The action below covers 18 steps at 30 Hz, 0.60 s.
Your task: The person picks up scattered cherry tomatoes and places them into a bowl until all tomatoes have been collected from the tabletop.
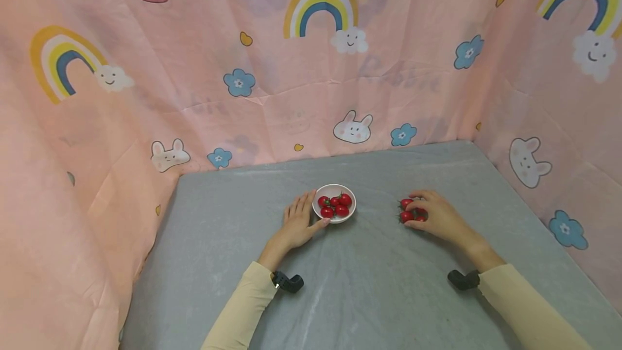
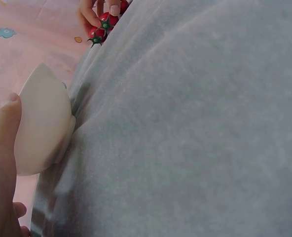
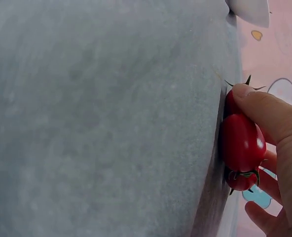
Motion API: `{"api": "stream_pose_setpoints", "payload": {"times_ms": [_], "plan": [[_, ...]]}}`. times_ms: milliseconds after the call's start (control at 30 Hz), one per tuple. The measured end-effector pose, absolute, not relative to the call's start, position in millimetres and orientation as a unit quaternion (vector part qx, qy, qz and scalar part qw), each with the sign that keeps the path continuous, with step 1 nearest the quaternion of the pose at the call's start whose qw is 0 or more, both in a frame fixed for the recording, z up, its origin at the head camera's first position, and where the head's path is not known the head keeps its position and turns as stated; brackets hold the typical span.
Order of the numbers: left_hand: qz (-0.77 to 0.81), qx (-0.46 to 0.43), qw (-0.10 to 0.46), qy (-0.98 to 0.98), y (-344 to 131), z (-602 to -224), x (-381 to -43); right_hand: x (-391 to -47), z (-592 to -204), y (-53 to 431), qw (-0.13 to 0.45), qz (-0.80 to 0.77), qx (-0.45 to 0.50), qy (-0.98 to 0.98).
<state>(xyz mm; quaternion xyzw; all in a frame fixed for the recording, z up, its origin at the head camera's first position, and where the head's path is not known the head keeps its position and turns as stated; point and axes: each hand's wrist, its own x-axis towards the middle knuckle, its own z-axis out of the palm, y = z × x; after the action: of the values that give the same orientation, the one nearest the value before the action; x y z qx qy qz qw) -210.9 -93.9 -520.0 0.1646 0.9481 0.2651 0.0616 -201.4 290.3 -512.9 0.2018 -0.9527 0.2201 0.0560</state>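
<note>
The left hand (image 1: 298,226) lies beside a white bowl (image 2: 45,118), its fingers fairly straight along the left side and its thumb spread away from them, the thumb tip at the near rim. How many of these fingers touch the bowl cannot be told. The right hand (image 1: 439,220) curves over a small cluster, pinching one red tomato (image 1: 405,217) between thumb and finger. Whether this one is clear of the cloth cannot be made out. The other tomatoes (image 3: 243,143) of the cluster sit close against it, partly under the hand, with green stems showing on some.

The bowl stands upright to the left of the cluster, well apart from it, and holds five red tomatoes (image 1: 342,211). Both rest on the worktop (image 1: 369,285), covered in grey cloth.

Each wrist carries a black device (image 1: 464,280), just beyond the cuff of a pale beige sleeve (image 1: 529,307). Around the worktop hangs a pink curtain (image 1: 194,58) printed with rainbows, smiling clouds, rabbits, blue flowers and a strawberry.
</note>
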Motion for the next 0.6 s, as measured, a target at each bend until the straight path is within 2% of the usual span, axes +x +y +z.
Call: {"api": "stream_pose_setpoints", "payload": {"times_ms": [600], "plan": [[0.255, 0.160, 0.069, 0.951, -93.7, -521.0, -212.3, -206.0, -511.7, 290.8, 0.060, 0.226, 0.203, -0.951]]}}
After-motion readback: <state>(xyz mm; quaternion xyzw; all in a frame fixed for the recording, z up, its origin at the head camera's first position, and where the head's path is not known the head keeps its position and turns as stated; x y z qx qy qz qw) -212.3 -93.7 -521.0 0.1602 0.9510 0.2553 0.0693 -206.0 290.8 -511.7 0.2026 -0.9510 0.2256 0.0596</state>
